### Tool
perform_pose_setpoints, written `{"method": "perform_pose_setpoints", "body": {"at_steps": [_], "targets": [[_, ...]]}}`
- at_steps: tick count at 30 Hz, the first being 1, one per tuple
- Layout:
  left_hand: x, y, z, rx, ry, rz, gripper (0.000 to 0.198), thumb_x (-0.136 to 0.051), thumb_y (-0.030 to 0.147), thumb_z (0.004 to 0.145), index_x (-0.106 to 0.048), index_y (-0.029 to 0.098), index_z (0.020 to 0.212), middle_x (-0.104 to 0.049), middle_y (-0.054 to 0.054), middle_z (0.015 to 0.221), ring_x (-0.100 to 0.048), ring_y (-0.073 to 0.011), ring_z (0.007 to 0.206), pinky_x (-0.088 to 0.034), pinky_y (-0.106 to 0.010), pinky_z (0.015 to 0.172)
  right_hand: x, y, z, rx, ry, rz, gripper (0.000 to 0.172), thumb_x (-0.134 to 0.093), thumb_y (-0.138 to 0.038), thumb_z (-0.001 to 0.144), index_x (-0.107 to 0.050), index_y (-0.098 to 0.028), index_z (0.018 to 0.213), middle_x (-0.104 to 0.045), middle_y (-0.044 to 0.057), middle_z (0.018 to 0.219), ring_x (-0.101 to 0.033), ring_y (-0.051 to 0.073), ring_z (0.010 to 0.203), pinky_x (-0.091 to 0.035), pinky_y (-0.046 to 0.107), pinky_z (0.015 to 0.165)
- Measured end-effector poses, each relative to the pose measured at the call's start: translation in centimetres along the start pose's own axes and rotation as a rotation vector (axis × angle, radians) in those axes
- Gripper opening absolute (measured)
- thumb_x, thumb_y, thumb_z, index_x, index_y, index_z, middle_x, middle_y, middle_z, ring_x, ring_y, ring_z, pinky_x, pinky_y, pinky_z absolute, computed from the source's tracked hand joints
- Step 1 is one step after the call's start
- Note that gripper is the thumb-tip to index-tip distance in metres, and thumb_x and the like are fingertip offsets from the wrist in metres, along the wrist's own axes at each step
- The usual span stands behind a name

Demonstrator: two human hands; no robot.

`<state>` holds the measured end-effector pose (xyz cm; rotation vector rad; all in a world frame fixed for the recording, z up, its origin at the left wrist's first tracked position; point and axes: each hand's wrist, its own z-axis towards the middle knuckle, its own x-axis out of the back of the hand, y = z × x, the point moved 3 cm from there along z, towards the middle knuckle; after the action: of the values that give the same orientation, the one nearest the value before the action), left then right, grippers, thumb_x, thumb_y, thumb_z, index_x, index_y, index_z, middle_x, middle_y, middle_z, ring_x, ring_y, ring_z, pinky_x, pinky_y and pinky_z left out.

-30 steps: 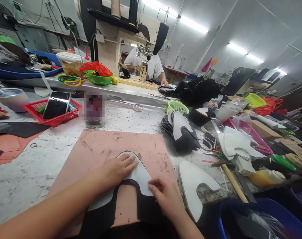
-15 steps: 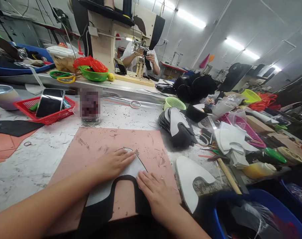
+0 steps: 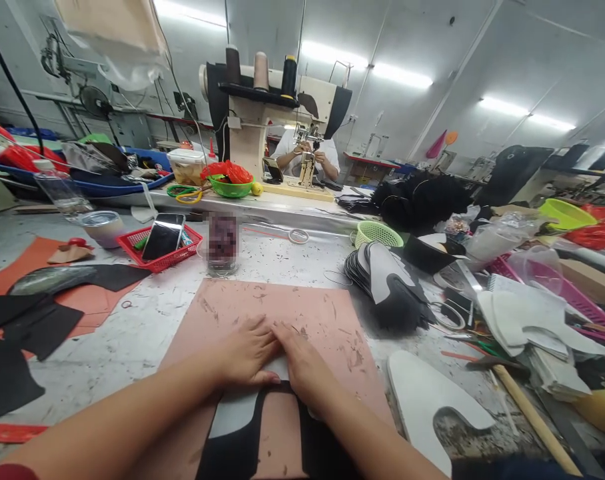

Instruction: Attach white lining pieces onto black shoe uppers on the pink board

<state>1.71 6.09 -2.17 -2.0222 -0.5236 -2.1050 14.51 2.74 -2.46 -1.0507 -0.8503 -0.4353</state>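
Note:
A black U-shaped piece (image 3: 232, 453) with a pale grey layer (image 3: 236, 412) on it lies on a pink board (image 3: 282, 303). My left hand (image 3: 250, 352) rests flat on its curved top, fingers stretched out, thumb near the inner edge of the opening. Beside it, my right hand (image 3: 300, 360) lies flat on the piece too, its fingertips meeting the left fingers at the top. Both hands cover most of the upper curve. Neither hand grips anything.
Stacked grey-and-black pieces (image 3: 382, 280) sit behind the board's right corner. White templates (image 3: 422, 407) and a wooden-handled hammer (image 3: 535, 420) lie right. A red basket (image 3: 170, 253) holds a phone. Black pieces (image 3: 42, 320) lie left. Behind, a person (image 3: 327, 157) works at a sewing machine (image 3: 252, 133).
The view has shifted, showing more of the left side. My right hand has moved up and inward to the top curve, so its fingertips now meet my left hand's.

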Motion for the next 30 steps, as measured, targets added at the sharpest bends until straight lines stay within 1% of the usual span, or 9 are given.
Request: {"method": "perform_pose_setpoints", "body": {"at_steps": [2, 6, 9, 13, 17, 21, 24, 26, 30], "targets": [[0.0, 0.0, 0.0, -0.021, 0.011, -0.008, 0.067, -0.032, 0.058, 0.083, -0.036, 0.009, 0.129, -0.047, -0.016, 0.128, -0.039, -0.0258, 0.120, -0.012, -0.044, 0.105, -1.0, 0.6, -0.2, 0.033, -0.104, -0.071, 0.055, -0.039, -0.012, 0.079, -0.031, -0.006, 0.132, -0.032, 0.014, 0.139, -0.025, 0.019, 0.129, -0.025, 0.040, 0.106], [0.3, 0.0, 0.0, -0.039, 0.016, -0.007, 0.071, -0.041, 0.057, 0.079, -0.036, 0.006, 0.129, -0.048, -0.019, 0.126, -0.041, -0.0281, 0.119, -0.016, -0.047, 0.104, -0.3, 0.4, -0.8, -0.005, -0.244, -0.192, 0.054, -0.035, -0.014, 0.083, -0.024, -0.007, 0.136, -0.021, 0.012, 0.143, -0.017, 0.019, 0.132, -0.020, 0.039, 0.108], [0.5, 0.2, -0.1, -0.028, 0.025, 0.019, 0.070, -0.042, 0.056, 0.078, -0.038, 0.007, 0.128, -0.048, -0.018, 0.127, -0.042, -0.0280, 0.119, -0.019, -0.047, 0.104, 0.2, -0.2, -0.7, -0.011, -0.300, -0.220, 0.061, -0.041, -0.028, 0.085, -0.018, -0.007, 0.137, -0.013, 0.013, 0.144, -0.011, 0.020, 0.133, -0.018, 0.039, 0.108], [0.6, 1.0, -1.1, 0.098, 0.077, 0.083, 0.067, -0.038, 0.056, 0.081, -0.040, 0.007, 0.127, -0.046, -0.018, 0.128, -0.038, -0.0288, 0.122, -0.020, -0.048, 0.104, 0.2, -0.4, -0.7, -0.021, -0.316, -0.230, 0.072, -0.043, -0.045, 0.083, -0.012, -0.012, 0.139, -0.008, 0.012, 0.145, -0.007, 0.023, 0.133, -0.015, 0.041, 0.108], [0.2, 2.2, -3.5, 0.177, 0.030, 0.086, 0.067, -0.039, 0.054, 0.082, -0.035, 0.008, 0.131, -0.039, -0.020, 0.133, -0.035, -0.0301, 0.124, -0.025, -0.047, 0.102, 0.4, -0.7, -0.8, -0.037, -0.363, -0.220, 0.071, -0.041, -0.054, 0.082, -0.012, -0.024, 0.139, -0.006, 0.008, 0.146, -0.007, 0.025, 0.133, -0.013, 0.044, 0.107], [-0.4, 3.5, -6.3, 0.230, -0.032, -0.018, 0.065, -0.041, 0.048, 0.084, -0.017, 0.021, 0.138, -0.020, -0.013, 0.143, -0.022, -0.0288, 0.129, -0.025, -0.045, 0.103, 1.0, -1.5, -0.5, -0.081, -0.358, -0.223, 0.058, -0.030, -0.057, 0.085, -0.024, -0.031, 0.136, -0.012, 0.006, 0.147, -0.011, 0.025, 0.133, -0.012, 0.046, 0.106], [-0.8, 4.8, -8.3, 0.267, -0.100, -0.112, 0.066, -0.039, 0.047, 0.085, -0.006, 0.027, 0.138, -0.014, -0.009, 0.144, -0.017, -0.0282, 0.130, -0.024, -0.046, 0.104, 0.8, -2.1, -0.1, -0.123, -0.314, -0.288, 0.054, -0.024, -0.055, 0.087, -0.029, -0.029, 0.134, -0.021, 0.010, 0.144, -0.019, 0.025, 0.131, -0.011, 0.050, 0.104], [-1.1, 6.0, -9.7, 0.270, -0.129, -0.143, 0.076, -0.044, 0.054, 0.080, -0.002, 0.027, 0.138, -0.012, -0.009, 0.144, -0.018, -0.0289, 0.130, -0.025, -0.046, 0.104, 0.3, -2.4, 0.1, -0.141, -0.280, -0.339, 0.055, -0.027, -0.054, 0.086, -0.030, -0.027, 0.134, -0.023, 0.011, 0.143, -0.022, 0.027, 0.130, -0.010, 0.051, 0.104], [-1.8, 8.7, -12.5, 0.274, -0.049, 0.016, 0.100, -0.061, 0.055, 0.064, -0.002, 0.021, 0.138, -0.021, -0.011, 0.142, -0.029, -0.0294, 0.127, -0.035, -0.042, 0.099, -0.8, -2.2, -0.2, -0.173, -0.246, -0.319, 0.069, -0.034, -0.057, 0.082, -0.023, -0.018, 0.137, -0.017, 0.014, 0.144, -0.016, 0.028, 0.132, -0.011, 0.050, 0.105]]}}
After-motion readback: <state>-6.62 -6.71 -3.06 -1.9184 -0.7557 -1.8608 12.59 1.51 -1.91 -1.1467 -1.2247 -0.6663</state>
